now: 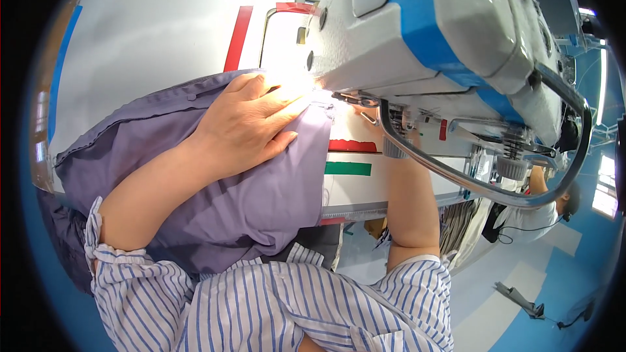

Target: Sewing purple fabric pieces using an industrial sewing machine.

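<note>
Most of left hand [241,124] flat on purple cloth [267,192], fingers spread; cloth's long edge points toward sewing machine [358,52]; right hand [373,132] mostly hidden, can't tell grip.

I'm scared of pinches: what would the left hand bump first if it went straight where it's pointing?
The left hand would probably meet the machine first, though bright glare between them hides the gap.
</note>
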The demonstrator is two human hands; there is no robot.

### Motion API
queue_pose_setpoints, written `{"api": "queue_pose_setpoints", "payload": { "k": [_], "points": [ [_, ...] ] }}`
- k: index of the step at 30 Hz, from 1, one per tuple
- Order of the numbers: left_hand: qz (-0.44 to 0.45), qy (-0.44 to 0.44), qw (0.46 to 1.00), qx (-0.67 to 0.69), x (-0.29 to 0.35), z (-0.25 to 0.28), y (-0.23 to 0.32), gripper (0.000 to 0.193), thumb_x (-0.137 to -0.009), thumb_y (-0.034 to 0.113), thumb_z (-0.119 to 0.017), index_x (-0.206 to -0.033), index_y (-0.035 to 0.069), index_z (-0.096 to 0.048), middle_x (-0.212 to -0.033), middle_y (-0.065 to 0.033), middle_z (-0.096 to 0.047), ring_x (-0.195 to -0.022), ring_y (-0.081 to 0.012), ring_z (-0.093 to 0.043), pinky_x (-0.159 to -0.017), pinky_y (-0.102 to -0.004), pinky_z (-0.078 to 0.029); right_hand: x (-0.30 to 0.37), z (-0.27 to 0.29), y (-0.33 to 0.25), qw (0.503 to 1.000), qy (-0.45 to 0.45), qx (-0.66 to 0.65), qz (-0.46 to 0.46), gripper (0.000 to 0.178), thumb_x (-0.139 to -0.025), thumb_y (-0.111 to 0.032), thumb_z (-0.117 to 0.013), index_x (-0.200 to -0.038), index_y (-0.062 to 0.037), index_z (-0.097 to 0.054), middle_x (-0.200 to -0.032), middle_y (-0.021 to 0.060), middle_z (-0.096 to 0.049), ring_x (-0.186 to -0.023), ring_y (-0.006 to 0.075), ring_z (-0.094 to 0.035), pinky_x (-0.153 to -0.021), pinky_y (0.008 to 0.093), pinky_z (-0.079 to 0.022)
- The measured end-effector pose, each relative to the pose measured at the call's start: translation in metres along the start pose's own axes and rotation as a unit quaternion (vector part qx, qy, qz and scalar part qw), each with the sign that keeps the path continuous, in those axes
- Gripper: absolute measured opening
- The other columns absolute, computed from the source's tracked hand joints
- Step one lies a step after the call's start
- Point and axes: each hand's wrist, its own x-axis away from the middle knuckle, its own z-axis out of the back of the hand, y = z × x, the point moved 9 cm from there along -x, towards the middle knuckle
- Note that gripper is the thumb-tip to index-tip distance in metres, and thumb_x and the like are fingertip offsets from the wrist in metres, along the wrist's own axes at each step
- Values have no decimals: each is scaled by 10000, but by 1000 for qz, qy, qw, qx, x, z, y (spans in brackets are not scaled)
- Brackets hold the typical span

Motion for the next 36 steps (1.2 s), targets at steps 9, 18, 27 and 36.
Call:
{"api": "queue_pose_setpoints", "payload": {
  "k": [9, 18, 27, 36],
  "points": [
    [8, -16, 1000, 6, -3, -2, -2, 467, -748, 211, -678, -1186, 86, -574, -1228, -3, -564, -1048, -201, -496, -956, -345, -397, -35, 33, 9, 998, 27, 37, 52, 190, -855, -124, -657, -1016, -23, -665, -905, 55, -668, -787, 149, -618, -712, 279, -497],
    [-8, -9, 1000, 10, -6, 4, 7, 466, -743, 217, -682, -1176, 78, -583, -1203, -16, -570, -1066, -200, -492, -947, -348, -397, -24, 39, -10, 991, 48, 77, 103, 200, -852, -127, -659, -1025, -27, -667, -915, 60, -672, -800, 161, -627, -725, 286, -502],
    [-7, -4, 1000, -8, 0, 2, 2, 463, -737, 213, -685, -1171, 85, -588, -1180, -14, -574, -1057, -197, -500, -941, -342, -401, 25, 0, -58, 980, 60, 103, 160, 210, -848, -129, -662, -1034, -32, -670, -925, 65, -676, -814, 173, -636, -739, 293, -507],
    [-15, 8, 1000, 3, -9, 5, -2, 430, -730, 198, -690, -1133, 83, -594, -1148, -12, -579, -1036, -198, -507, -927, -345, -410, 27, 1, -51, 956, 57, 270, 98, 294, -827, -144, -672, -1121, -158, -673, -954, 51, -684, -875, 211, -649, -825, 332, -499]
  ]
}}
